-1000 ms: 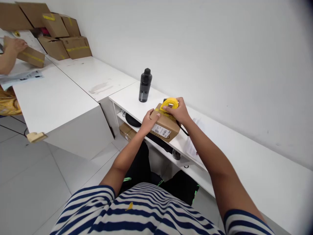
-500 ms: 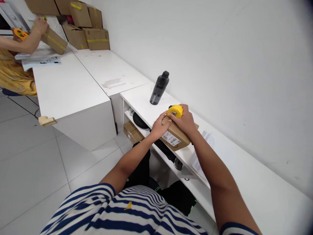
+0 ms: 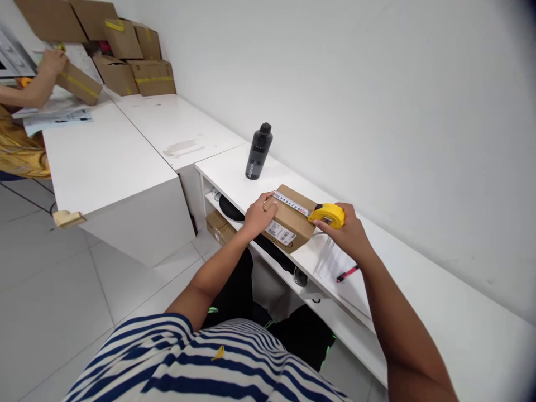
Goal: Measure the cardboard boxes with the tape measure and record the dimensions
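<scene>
A small cardboard box (image 3: 298,224) with a white label on its near side rests on the white shelf unit. Across its top lies the pulled-out blade of a yellow tape measure (image 3: 329,214). My right hand (image 3: 349,230) is closed around the tape measure's case at the box's right end. At the left end, my left hand (image 3: 260,214) pinches the blade's tip against the box edge, thumb on the near side. The blade's very end is hidden by the fingers.
A black bottle (image 3: 259,152) stands behind the box. Papers (image 3: 335,262) with a red pen (image 3: 347,273) lie to the right. At the far left, another person's hand (image 3: 53,60) holds a long box (image 3: 79,82). Cardboard boxes (image 3: 151,77) are stacked at the back.
My right hand has moved right with the tape measure, drawing the blade out over the box top. My left hand stays at the left end. The view has shifted slightly.
</scene>
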`<state>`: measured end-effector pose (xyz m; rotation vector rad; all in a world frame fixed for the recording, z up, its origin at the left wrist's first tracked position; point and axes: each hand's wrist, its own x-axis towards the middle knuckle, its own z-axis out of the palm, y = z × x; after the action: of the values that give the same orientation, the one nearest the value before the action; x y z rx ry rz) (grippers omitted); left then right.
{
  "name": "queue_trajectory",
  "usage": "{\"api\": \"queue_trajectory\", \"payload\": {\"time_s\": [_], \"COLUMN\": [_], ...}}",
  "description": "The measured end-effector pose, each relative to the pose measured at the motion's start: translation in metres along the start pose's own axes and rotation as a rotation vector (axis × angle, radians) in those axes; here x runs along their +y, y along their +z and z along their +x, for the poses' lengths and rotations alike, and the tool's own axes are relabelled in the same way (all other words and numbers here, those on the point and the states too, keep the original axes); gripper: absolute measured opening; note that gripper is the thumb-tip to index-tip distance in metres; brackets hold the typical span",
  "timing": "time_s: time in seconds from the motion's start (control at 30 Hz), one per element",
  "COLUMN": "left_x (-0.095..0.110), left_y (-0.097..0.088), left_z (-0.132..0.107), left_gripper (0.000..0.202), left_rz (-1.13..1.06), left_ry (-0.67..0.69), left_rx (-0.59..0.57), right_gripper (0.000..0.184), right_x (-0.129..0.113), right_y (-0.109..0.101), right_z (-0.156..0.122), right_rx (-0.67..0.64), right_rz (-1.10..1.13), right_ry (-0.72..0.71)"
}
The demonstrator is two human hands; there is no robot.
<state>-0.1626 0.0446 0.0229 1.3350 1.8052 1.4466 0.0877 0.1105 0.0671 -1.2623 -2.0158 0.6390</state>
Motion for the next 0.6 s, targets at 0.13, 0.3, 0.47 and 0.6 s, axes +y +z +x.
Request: {"api": "queue_trajectory", "payload": {"time_s": [0.13,0.3,0.47,0.6], "left_x": [-0.003,-0.005,-0.005,-0.005], "left_y": [0.002,0.006,0.008,0.008], "left_z": [0.006,0.013,0.014,0.014], "left_gripper": [0.042,0.043,0.044,0.044], "left_rz": [-0.01,-0.025,-0.04,-0.044], "left_ry": [0.05,0.078,0.084,0.079], "left_rx": [0.014,0.024,0.038,0.042], "right_gripper": [0.071,0.071,0.068,0.067], "right_x": [0.025,0.039,0.042,0.043], "right_y": [-0.015,-0.018,-0.018,-0.017], "right_z": [-0.015,-0.022,-0.025,-0.027], "right_rx": [0.025,0.087,0.064,0.083], "right_rz": [0.126,0.294,0.208,0.191], "right_ry": [0.091,0.101,0.082,0.064]}}
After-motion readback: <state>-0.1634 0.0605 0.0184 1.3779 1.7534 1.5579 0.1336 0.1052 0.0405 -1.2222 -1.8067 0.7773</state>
